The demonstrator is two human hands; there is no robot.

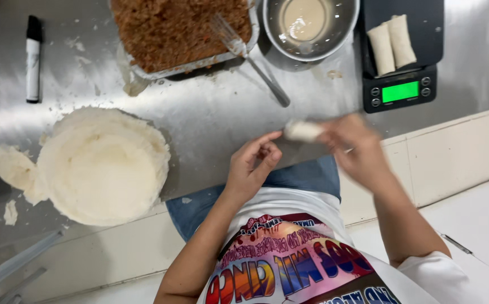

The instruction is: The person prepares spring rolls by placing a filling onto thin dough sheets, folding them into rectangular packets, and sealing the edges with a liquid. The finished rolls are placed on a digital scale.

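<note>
Found open steel table (199, 121) straight ahead of the left hand (251, 166), bare up to the fork (247, 53). Blocked farther ahead by the tray of brown filling (177, 31) and the metal bowl (310, 25). Hemmed well to its left by the wrapper stack (103, 166). Stopped just ahead of the right hand (352, 146) by the scale (402, 53) bearing two rolls (392, 42). Left only a narrow gap between both hands.

The left hand (251, 166) is held loosely curled and empty, just beside the blurred right hand (351, 143), whose fingers are closed.
</note>
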